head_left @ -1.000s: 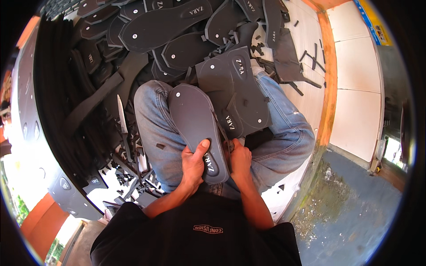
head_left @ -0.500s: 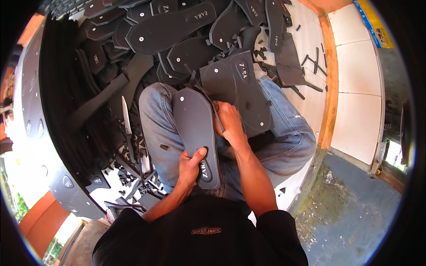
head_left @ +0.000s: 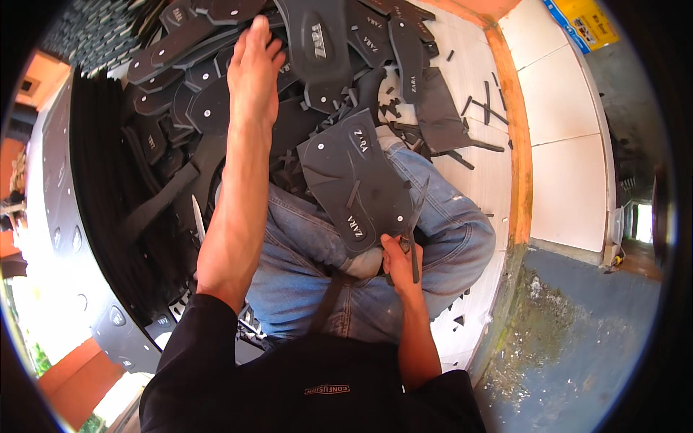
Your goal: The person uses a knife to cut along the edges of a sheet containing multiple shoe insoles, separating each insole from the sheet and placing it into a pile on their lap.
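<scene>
My left hand (head_left: pixel 254 68) reaches out over the pile of dark shoe soles, fingers stretched and slightly apart, holding nothing. Just right of it a dark sole (head_left: pixel 336 54) appears large over the pile; whether it rests there or is in the air I cannot tell. My right hand (head_left: pixel 401 265) is closed around scissors (head_left: pixel 416 214), their pointed blades directed away from me. Beyond that hand, a dark sheet piece with sole outlines (head_left: pixel 372 191) lies across my lap, a loose strip on top. A strip of trimming (head_left: pixel 330 299) hangs over my jeans.
Left of my knee lies a knife (head_left: pixel 198 216), partly hidden by my forearm. Stacked dark sheets (head_left: pixel 108 180) stand farther left. Cut strips (head_left: pixel 487 108) and scraps litter the pale floor at right, bordered by an orange edge (head_left: pixel 521 195).
The sole that both hands held over my lap has left them. My left hand has swung forward over the pile. My right hand has drawn back, and scissors now show in it.
</scene>
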Tool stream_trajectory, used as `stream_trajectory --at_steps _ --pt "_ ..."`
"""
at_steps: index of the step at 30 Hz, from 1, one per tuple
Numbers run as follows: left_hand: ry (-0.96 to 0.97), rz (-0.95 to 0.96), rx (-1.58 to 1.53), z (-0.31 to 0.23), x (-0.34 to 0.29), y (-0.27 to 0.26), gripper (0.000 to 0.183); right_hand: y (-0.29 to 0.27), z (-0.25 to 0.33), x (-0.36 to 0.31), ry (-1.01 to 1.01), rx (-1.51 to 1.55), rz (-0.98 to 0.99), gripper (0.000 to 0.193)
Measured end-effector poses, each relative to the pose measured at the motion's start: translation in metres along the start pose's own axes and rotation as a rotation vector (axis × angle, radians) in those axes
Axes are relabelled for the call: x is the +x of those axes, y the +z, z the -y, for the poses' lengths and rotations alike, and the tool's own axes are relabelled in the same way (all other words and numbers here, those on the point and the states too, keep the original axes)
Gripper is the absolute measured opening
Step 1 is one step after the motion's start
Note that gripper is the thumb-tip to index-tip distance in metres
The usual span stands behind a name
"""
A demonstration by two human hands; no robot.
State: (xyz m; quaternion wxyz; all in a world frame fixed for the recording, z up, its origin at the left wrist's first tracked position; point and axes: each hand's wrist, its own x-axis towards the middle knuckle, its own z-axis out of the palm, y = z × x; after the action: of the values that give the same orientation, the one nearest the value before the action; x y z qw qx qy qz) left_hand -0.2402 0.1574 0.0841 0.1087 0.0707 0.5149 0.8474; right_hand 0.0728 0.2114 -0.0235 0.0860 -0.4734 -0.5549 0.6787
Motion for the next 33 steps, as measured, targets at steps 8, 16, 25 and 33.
stream_trajectory --at_steps 8,16,25,33 --pt "-0.751 -0.217 0.188 0.123 -0.18 -0.083 0.062 -0.004 -0.02 0.012 -0.052 -0.193 -0.187 0.026" --pt "-0.932 -0.143 0.084 0.124 -0.208 -0.048 0.042 -0.008 -0.022 0.007 -0.033 0.066 -0.177 0.021" --pt "0.141 0.467 0.498 0.079 -0.201 -0.013 0.025 -0.035 0.002 -0.013 -0.283 0.483 -0.503 0.019" --pt "-0.643 -0.084 0.169 0.059 -0.208 -0.042 0.038 -0.054 0.008 -0.06 -0.234 -0.008 -0.166 0.019"
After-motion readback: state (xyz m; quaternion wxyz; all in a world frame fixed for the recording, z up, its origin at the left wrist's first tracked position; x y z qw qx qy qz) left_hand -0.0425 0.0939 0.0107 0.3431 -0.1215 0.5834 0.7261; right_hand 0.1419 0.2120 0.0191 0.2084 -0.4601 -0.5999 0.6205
